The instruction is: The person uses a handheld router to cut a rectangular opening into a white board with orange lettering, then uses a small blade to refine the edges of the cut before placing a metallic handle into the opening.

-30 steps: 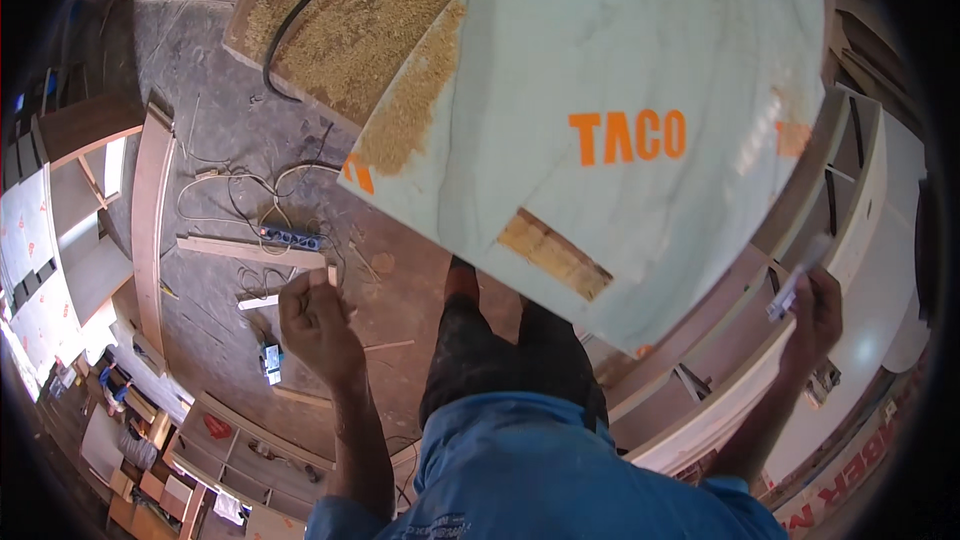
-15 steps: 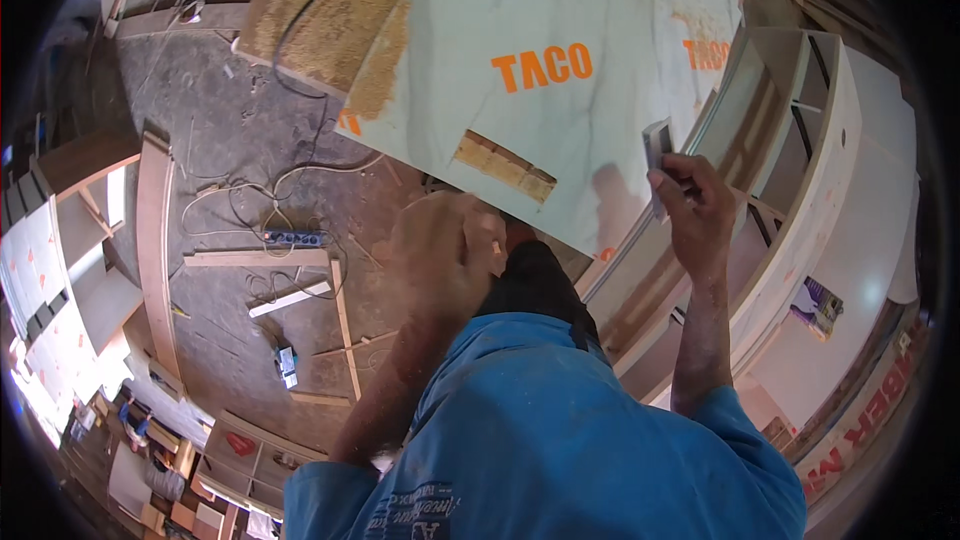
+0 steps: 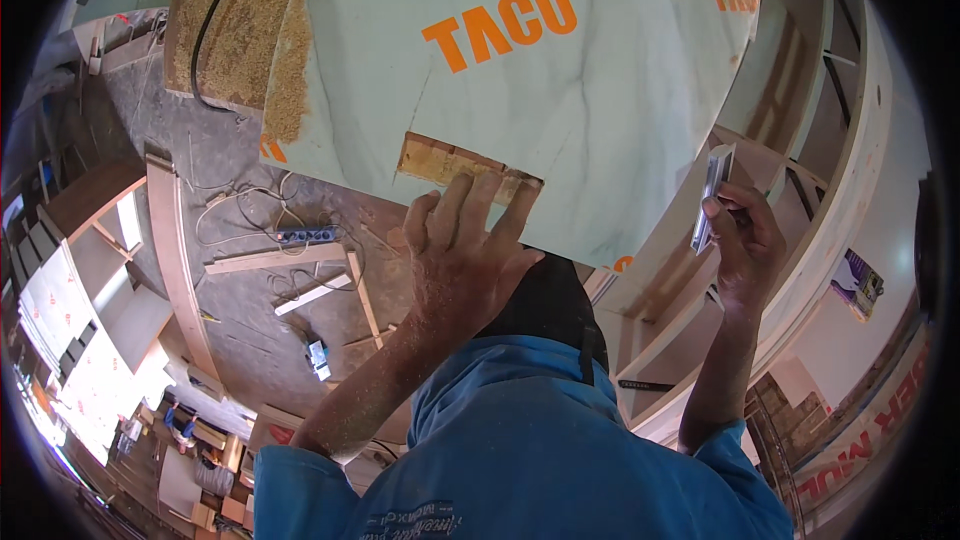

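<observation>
My left hand [image 3: 470, 255] lies with fingers spread and outstretched over the near edge of a marble-patterned white panel [image 3: 620, 90]. Its fingertips reach the rectangular cutout [image 3: 425, 158], where bare brown wood shows; they hide part of its near side. Held up at the panel's right side, my right hand [image 3: 745, 240] pinches a short silver metal channel [image 3: 713, 195] between thumb and fingers. The channel stands nearly upright, apart from the panel. Orange lettering marks the panel's surface.
Sawdust [image 3: 225, 50] covers the board at the panel's left, with a black cable [image 3: 203, 35] across it. An open cabinet carcass [image 3: 840, 130] flanks me on the right. On the floor at left lie a power strip [image 3: 305, 235], cords and wood strips [image 3: 270, 260].
My left hand has moved up from beside my body onto the panel and spread its fingers at the cutout. My right hand still holds the metal channel, now farther right in view.
</observation>
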`<state>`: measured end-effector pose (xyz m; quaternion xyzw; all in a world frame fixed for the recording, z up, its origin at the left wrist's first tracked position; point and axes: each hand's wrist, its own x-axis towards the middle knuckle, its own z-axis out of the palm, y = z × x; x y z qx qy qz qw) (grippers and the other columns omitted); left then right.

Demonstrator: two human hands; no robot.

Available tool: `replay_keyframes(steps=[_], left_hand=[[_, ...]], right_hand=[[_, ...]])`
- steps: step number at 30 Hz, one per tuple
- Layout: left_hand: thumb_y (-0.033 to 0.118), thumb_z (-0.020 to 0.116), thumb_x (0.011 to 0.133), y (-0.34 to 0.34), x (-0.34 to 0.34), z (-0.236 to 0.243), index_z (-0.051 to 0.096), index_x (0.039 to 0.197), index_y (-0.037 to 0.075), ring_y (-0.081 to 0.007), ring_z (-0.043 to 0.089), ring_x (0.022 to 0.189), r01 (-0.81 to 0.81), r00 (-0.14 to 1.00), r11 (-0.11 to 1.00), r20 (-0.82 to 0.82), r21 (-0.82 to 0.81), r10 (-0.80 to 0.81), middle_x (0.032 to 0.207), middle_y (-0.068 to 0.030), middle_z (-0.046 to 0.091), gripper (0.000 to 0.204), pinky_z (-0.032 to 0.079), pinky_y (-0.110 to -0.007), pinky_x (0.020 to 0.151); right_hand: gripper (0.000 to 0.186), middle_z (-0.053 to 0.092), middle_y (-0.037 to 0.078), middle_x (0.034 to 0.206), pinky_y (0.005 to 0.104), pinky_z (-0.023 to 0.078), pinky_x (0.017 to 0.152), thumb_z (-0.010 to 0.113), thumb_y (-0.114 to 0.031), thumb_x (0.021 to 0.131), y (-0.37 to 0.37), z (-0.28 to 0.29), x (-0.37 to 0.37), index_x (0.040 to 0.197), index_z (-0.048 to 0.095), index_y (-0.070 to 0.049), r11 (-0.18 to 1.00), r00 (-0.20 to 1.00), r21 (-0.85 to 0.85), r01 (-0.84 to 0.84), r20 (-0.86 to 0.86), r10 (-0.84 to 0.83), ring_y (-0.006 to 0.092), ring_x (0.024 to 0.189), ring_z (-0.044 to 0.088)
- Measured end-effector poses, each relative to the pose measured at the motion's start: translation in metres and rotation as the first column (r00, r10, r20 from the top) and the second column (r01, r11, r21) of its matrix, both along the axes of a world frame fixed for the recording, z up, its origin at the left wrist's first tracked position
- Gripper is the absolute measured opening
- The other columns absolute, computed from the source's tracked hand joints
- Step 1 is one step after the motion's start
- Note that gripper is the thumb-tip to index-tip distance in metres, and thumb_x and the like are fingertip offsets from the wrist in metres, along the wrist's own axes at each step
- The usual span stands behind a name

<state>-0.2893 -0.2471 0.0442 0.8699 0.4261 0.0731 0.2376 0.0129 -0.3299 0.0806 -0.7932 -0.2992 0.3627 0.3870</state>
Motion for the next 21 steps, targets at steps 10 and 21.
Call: replay_keyframes(steps=[10, 21], left_hand=[[0.035, 0.090, 0.063, 0.011, -0.009, 0.006, 0.075, 0.105, 0.011, -0.0323, 0.050, 0.127, -0.026, 0.992, 1.000, 0.126, -0.003, 0.026, 0.126, -0.0105, 0.057, 0.050, 0.033, -0.049, 0.103], [0.044, 0.093, 0.059, 0.016, -0.037, 0.041, 0.058, 0.129, 0.010, -0.0394, 0.043, 0.129, -0.333, 0.930, 0.909, -0.069, 0.250, 0.360, 0.139, -0.0159, 0.044, 0.085, 0.033, -0.057, 0.106]], right_hand=[[0.022, 0.067, 0.004, 0.092, 0.0251, 0.051, 0.074, 0.079, -0.014, 0.091, 0.004, 0.026, -0.011, 0.106, 0.071, -0.001, 0.994, 0.994, 0.057, -0.095, 0.055, 0.092, 0.0100, 0.082, 0.063], [0.020, 0.065, 0.007, 0.089, 0.0267, 0.051, 0.068, 0.077, -0.009, 0.088, 0.031, 0.053, -0.047, 0.104, 0.070, 0.001, 0.916, 0.900, 0.099, -0.388, 0.257, 0.353, 0.0134, 0.076, 0.063]])
